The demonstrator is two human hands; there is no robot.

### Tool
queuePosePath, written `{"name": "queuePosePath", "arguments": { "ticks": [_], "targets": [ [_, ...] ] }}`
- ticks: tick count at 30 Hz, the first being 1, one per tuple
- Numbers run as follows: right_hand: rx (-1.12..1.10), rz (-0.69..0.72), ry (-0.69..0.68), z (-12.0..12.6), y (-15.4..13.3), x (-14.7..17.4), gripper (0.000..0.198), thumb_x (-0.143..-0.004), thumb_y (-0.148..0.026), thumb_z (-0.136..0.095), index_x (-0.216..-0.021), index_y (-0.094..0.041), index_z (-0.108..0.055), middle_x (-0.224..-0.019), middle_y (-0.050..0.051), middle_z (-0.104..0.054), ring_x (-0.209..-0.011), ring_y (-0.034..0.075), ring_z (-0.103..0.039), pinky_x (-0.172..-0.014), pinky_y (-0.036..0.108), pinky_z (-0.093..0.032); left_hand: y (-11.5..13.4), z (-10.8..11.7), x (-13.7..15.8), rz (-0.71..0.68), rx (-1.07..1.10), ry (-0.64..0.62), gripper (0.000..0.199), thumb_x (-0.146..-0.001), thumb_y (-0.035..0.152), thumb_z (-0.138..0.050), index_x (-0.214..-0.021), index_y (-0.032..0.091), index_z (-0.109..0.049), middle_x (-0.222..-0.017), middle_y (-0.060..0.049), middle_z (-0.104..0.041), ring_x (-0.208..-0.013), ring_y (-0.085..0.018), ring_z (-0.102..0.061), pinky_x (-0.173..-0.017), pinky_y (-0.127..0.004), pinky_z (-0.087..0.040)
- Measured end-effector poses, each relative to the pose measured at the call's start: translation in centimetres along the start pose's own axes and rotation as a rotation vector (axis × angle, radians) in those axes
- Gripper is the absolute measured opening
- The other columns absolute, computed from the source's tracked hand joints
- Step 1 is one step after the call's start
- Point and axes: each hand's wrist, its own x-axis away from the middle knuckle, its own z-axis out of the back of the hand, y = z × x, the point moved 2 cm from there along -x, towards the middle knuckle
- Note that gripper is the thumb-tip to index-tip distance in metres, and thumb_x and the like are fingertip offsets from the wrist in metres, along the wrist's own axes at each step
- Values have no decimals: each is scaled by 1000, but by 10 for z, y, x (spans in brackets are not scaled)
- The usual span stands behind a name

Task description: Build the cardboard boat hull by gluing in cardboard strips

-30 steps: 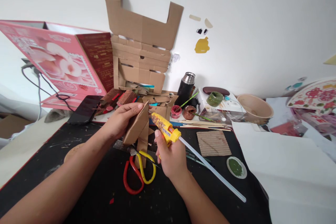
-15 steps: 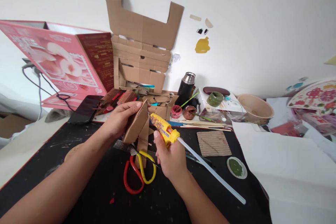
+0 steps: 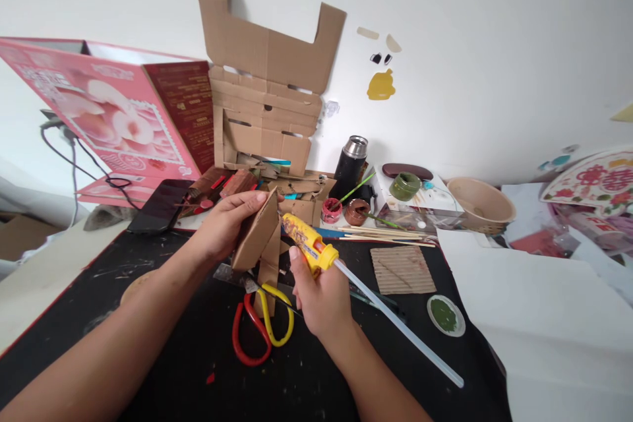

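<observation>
Gluing at a cardboard edge, seen from the head camera. We hold a folded or layered cardboard piece (image 3: 256, 234) tilted up above the bench (image 3: 182, 356), its right-hand edge turned toward a yellow glue gun (image 3: 304, 237). For a clean bead, we judge it best to brace the piece firmly, rest the nozzle lightly along the edge, and squeeze evenly while drawing the gun at a steady pace; too much pressure would likely flood the seam or bend the board. The thumb should stay clear of the hot tip, and the long translucent glue stick (image 3: 405, 330), jutting from the rear of the gun, needs free room to swing.

The left hand (image 3: 227, 224) pinches the cardboard piece near its top, thumb on the near side and fingers largely hidden behind; the piece lies directly against this hand, extending below and to its right. The right hand (image 3: 324, 297) is wrapped around the gun's grip, thumb along the body; we cannot tell whether the trigger is pressed. From this hand, the piece lies ahead and to the left, with the nozzle just beside its edge; contact is unclear. Below both lie the scissors (image 3: 266, 313).
</observation>
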Motion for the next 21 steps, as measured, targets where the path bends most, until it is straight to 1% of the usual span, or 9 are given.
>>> {"name": "queuePosePath", "arguments": {
  "ticks": [6,14,17,21],
  "targets": [
    [2,-9,21,0,2,0,55,-101,-69,-56,-80,-21,-72,-46,0,-54,-46,19,-62,-38,23,-42,0,0,0,-9,-17,20,49,-65,60,-95,-87,18,-84,-75,-6,-78,-65,-21,-67,-60,-28,-50],
    [6,-4,15,0,1,0,56,-103,-69,-52,-82,-21,-72,-45,-1,-52,-44,19,-61,-38,24,-42,-2,1,-1,19,11,16,49,-64,59,-96,-89,18,-84,-77,-6,-79,-66,-20,-67,-60,-27,-51],
    [-3,-4,26,0,1,0,55,-102,-69,-54,-81,-21,-72,-45,-1,-53,-44,18,-61,-37,23,-41,-2,1,-1,32,23,13,53,-61,60,-97,-90,18,-84,-76,-6,-78,-66,-21,-68,-61,-27,-52],
    [-6,-17,29,0,2,0,54,-101,-70,-56,-84,-21,-73,-47,-1,-54,-43,18,-61,-37,24,-42,-3,1,-1,37,18,0,54,-62,61,-97,-93,18,-85,-77,-6,-78,-66,-21,-68,-60,-27,-53]
  ]
}}
